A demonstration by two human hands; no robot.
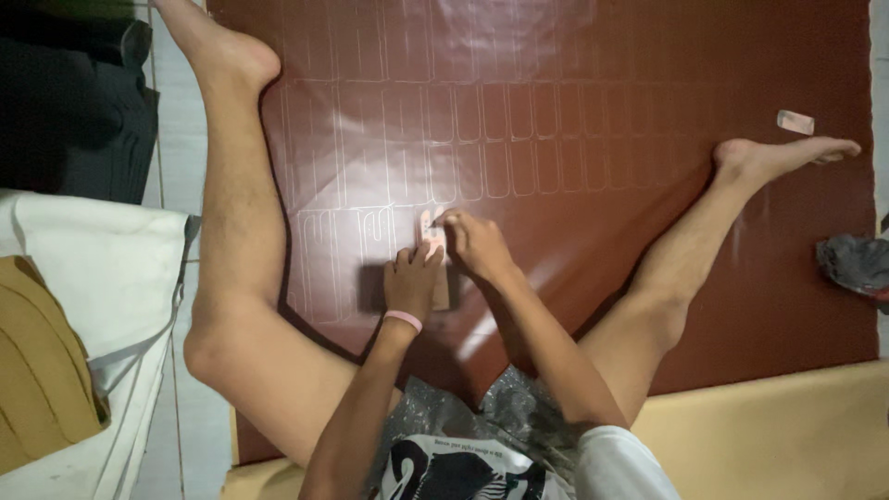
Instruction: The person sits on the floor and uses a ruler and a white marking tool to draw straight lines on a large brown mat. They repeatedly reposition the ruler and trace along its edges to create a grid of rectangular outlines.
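Observation:
A large dark brown sheet (593,111) lies on the floor between my spread legs, covered with rows of pale traced outlines (482,139). My left hand (412,282), with a pink band on the wrist, presses a small tan template (442,294) flat on the sheet. My right hand (474,245) sits just right of it, touching the template's top edge. Its fingertips are pinched on a thin marking tool that barely shows. The hands cover most of the template.
My left leg (231,213) and right leg (685,250) rest on the sheet. A small pale eraser-like block (795,121) lies by the right foot. A dark crumpled cloth (857,264) sits at the right edge. White and tan fabric (83,306) is stacked on the left.

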